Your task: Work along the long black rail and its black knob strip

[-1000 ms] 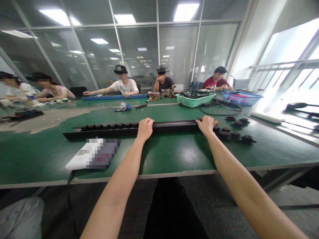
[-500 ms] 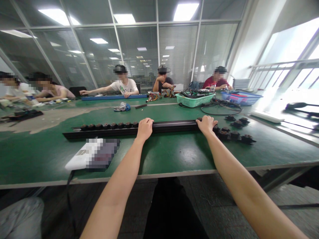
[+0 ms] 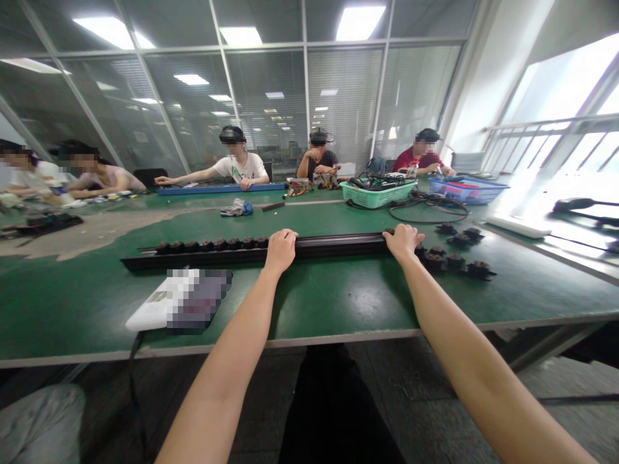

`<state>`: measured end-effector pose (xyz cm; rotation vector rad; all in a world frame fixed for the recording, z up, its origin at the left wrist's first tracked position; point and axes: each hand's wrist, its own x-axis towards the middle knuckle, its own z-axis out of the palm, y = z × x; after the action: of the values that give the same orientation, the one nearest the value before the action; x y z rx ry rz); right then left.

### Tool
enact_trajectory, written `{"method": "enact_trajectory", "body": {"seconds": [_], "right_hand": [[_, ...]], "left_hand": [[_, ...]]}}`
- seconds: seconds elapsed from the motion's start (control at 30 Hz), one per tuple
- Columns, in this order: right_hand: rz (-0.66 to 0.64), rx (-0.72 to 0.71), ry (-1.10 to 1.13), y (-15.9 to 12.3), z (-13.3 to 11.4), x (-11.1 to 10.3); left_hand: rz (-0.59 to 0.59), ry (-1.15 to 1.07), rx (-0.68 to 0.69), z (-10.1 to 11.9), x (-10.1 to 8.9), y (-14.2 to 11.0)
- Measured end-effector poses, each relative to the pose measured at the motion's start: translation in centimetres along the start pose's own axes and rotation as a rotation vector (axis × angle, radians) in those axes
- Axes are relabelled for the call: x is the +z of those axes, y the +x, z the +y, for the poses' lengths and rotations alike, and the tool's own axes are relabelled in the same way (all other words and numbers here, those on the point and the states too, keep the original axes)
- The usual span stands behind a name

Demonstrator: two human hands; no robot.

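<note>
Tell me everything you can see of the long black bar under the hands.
The long black bar is a straight rail, perhaps metal, lying flat across the green table. The left hand and right hand clasp it from above. Round black parts line its left section.

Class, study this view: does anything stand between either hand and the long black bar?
Nothing visible does: the left hand and the right hand both rest directly on the long black bar.
</note>
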<state>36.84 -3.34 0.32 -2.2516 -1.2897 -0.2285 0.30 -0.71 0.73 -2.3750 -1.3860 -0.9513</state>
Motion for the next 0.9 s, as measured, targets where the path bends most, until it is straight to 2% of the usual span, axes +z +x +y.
{"method": "enact_trajectory", "body": {"seconds": [0.9], "right_hand": [[-0.008,0.093,-0.073,-0.1,-0.05,-0.24]], "left_hand": [[0.001,0.006,0.0,-0.03,0.16,0.0]]}}
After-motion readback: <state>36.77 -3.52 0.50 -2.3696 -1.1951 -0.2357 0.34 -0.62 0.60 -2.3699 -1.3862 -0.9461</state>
